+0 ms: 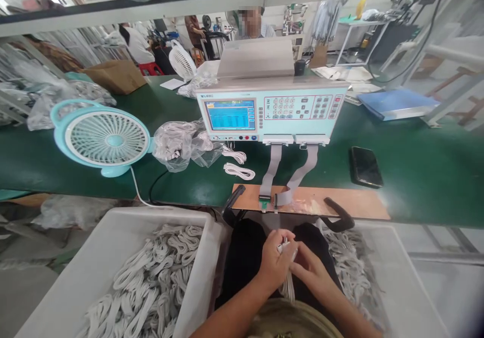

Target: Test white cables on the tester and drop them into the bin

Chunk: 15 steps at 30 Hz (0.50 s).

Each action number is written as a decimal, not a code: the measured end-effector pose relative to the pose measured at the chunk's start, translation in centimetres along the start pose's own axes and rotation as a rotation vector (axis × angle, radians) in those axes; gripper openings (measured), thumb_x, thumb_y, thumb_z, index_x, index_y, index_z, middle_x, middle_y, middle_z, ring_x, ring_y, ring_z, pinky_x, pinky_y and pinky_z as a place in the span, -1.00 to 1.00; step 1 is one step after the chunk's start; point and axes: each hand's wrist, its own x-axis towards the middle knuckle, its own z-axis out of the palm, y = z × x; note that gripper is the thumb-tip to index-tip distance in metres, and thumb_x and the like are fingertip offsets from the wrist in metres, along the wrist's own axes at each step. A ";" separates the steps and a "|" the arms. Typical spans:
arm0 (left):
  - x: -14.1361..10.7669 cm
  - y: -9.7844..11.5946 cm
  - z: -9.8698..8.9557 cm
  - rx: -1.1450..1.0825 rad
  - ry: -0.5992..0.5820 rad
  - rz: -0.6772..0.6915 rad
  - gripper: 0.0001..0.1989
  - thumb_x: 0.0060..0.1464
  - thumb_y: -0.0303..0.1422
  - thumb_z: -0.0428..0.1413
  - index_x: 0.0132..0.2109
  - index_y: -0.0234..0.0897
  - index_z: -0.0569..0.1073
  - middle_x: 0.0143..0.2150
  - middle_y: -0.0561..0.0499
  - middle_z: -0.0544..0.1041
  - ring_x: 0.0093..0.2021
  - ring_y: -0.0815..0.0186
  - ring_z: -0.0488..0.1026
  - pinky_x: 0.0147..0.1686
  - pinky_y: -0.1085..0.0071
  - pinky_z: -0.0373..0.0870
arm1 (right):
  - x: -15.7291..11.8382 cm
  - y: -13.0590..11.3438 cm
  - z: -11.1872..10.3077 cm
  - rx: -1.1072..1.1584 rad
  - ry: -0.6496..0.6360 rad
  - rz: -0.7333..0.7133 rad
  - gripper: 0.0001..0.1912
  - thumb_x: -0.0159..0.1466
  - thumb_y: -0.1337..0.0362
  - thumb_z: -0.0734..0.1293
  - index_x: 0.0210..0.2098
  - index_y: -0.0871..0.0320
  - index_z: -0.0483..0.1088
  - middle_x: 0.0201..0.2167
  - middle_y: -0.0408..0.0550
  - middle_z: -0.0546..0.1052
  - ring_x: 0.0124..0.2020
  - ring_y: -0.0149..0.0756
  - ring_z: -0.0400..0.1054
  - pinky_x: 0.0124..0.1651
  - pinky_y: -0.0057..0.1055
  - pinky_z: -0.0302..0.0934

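Observation:
Both hands meet over the lap, in front of the bench edge. My left hand (275, 258) is closed around a bundled white cable (288, 286), whose loops hang down below the fingers; a white end shows at the fingertips. Against it, my right hand (308, 267) is closed on the same bundle. Beyond the hands, two grey ribbon cables (271, 171) run from a light-blue tester (268, 113) with a lit screen down to small connectors (264, 204) on a copper-coloured strip (313, 201) at the bench edge.
White bins of coiled cables stand left (192, 214) and right (397, 247). On the green bench (416, 176) are a blue fan (109, 138), bagged cables (174, 144), two loose coils (239, 171), a phone (366, 166) and a blue folder (397, 103). A person (251, 22) sits opposite.

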 end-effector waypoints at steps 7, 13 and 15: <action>-0.5 -0.9 -2.0 0.086 -0.101 -0.026 -0.70 0.09 -0.25 0.08 -0.05 -0.26 0.39 -0.24 -0.01 0.41 -0.33 0.37 0.32 -0.29 0.44 0.29 | 1.1 2.0 -0.3 0.322 0.052 -0.028 -0.73 0.15 0.12 0.38 -0.28 0.11 0.27 -0.40 -0.17 0.32 -0.34 -0.31 0.20 -0.29 -0.43 0.12; -0.7 -1.8 -2.6 -0.186 -0.176 -0.258 -0.71 -0.04 -0.17 0.20 -0.32 -0.36 0.46 -0.52 0.10 0.35 -0.53 0.48 0.20 -0.48 0.53 0.15 | 1.0 2.0 -0.8 0.268 -0.010 -0.088 -0.73 0.19 0.10 0.34 -0.25 0.08 0.21 -0.43 -0.20 0.20 -0.43 -0.36 0.10 -0.41 -0.47 0.04; -0.6 -1.9 -2.3 -0.291 -0.159 -0.337 -0.70 -0.06 -0.17 0.21 -0.31 -0.36 0.47 -0.54 0.10 0.34 -0.56 0.49 0.19 -0.52 0.54 0.12 | 0.9 1.6 -0.4 0.184 -0.039 -0.128 -0.79 0.22 0.13 0.28 -0.25 0.07 0.19 -0.40 -0.18 0.19 -0.42 -0.35 0.10 -0.40 -0.45 0.05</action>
